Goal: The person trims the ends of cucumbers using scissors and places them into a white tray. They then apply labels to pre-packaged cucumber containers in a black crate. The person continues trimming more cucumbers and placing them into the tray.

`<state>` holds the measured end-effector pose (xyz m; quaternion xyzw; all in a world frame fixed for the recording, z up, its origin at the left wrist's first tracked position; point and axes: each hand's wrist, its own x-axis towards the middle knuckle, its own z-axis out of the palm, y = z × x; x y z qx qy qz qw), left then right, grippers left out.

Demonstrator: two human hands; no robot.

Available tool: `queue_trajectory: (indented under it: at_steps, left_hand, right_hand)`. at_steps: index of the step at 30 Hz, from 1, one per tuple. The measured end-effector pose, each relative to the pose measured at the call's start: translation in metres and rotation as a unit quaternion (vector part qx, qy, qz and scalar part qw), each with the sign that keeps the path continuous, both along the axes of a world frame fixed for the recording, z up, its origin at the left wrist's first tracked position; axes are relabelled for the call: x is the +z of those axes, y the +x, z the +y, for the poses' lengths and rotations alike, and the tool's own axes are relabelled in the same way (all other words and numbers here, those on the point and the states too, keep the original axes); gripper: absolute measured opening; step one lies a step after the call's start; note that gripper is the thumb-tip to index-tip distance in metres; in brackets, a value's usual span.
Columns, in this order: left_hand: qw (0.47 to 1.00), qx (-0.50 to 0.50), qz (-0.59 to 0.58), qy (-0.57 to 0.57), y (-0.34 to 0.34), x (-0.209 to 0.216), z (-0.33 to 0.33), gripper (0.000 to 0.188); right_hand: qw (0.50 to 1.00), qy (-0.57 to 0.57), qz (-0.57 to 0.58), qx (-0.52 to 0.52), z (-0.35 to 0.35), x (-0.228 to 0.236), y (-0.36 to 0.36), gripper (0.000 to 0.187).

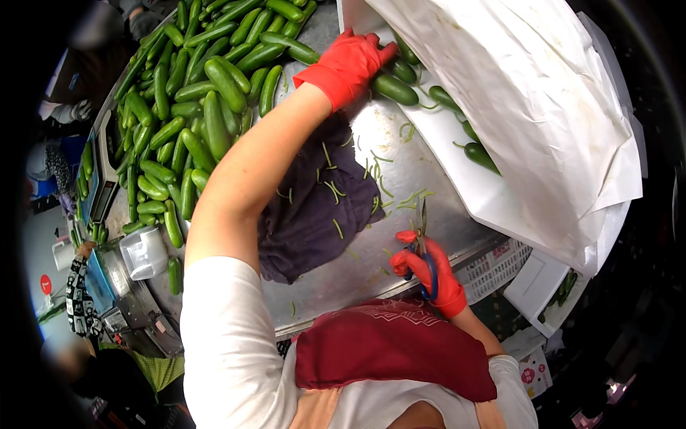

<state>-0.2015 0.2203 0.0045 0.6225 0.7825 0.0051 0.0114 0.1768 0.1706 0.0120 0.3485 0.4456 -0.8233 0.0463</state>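
My left hand [351,63], in a red glove, reaches over the near left rim of a white foam box [457,168]. Its fingers are curled; whatever they grip is hidden beneath the glove. Right beside it lies a green cucumber [395,90] with a thin stem. More stemmed cucumbers [480,156] rest in the box, partly under a white sheet [500,93]. Close to my body, my right hand [441,275], also red-gloved, is closed round dark-handled scissors [421,243], blades pointing away from me. Cut stems [382,184] lie scattered on the metal table [429,204].
A big heap of cucumbers [186,107] covers the table's left side. A dark cloth [314,222] lies in the middle. At left are a clear plastic tub [143,254] and a person's patterned sleeve [80,297]. Under the right edge are a white basket [496,268] and another foam box [539,286].
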Motion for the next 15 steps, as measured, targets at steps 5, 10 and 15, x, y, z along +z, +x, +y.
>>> queue_trajectory:
  at_steps: [5,10,15]
  left_hand:
    - [0.914,-0.21,0.096,0.335,-0.021,-0.022,0.006,0.049]
    - [0.991,-0.072,0.049,0.103,0.015,-0.006,-0.019,0.061]
    - [0.966,0.058,-0.16,0.197,0.088,0.015,-0.096,0.071]
  right_hand:
    - [1.0,-0.002,-0.001,0.012,-0.005,0.01,-0.005,0.04]
    - [0.993,0.099,0.046,0.034,-0.006,0.013,-0.006,0.034]
    - [0.982,0.166,0.089,-0.005,0.002,0.0,-0.003,0.041]
